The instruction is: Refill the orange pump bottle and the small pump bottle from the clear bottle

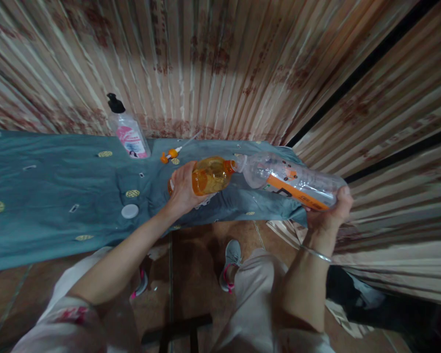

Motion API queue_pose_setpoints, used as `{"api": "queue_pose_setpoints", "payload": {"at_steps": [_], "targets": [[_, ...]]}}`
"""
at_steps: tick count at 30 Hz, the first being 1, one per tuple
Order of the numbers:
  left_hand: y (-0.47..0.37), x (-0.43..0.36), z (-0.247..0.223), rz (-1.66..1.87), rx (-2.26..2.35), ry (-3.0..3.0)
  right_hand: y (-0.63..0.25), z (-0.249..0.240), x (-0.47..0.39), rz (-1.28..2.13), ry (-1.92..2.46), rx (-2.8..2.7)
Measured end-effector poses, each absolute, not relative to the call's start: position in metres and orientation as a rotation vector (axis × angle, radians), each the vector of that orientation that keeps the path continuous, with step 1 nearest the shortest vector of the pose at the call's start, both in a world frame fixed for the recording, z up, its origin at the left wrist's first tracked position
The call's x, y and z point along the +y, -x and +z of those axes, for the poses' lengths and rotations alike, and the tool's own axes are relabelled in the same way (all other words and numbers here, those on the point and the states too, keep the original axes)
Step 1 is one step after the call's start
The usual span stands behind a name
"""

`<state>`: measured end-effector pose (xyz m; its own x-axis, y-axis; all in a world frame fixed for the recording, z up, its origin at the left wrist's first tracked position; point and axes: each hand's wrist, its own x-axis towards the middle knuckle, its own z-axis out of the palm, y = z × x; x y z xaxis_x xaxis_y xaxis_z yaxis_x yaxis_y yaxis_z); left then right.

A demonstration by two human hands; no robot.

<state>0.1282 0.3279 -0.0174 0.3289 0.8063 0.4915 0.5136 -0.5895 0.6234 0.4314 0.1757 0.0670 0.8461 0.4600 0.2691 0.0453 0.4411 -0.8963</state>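
Observation:
My left hand [184, 189] is wrapped round an amber bottle [212, 176], tilted with its neck to the right. In my right hand [330, 211] is a large clear plastic bottle [294, 181] with an orange label, gripped near its base. The two bottle mouths meet, or nearly so, above the cloth; I cannot tell whether liquid runs between them. An orange pump top [169, 155] with a pale tube lies on the cloth behind the amber bottle. To the left a round white cap [130, 211] rests flat.
A clear pump bottle [129, 132] with a black head and pink label stands at the back. The teal cloth [51, 196] covers a narrow surface before a pleated curtain [176, 63]. Dark bars cross the curtain at right. My shoes [232, 252] are on the tiled floor below.

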Motion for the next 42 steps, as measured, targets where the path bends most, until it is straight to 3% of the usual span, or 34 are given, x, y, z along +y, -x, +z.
{"api": "queue_pose_setpoints", "payload": {"at_steps": [42], "targets": [[-0.1283,0.3272,-0.0164,1.138,1.2,-2.255,-0.4331,0.0647,0.1754,0.268,1.095,-0.536]]}}
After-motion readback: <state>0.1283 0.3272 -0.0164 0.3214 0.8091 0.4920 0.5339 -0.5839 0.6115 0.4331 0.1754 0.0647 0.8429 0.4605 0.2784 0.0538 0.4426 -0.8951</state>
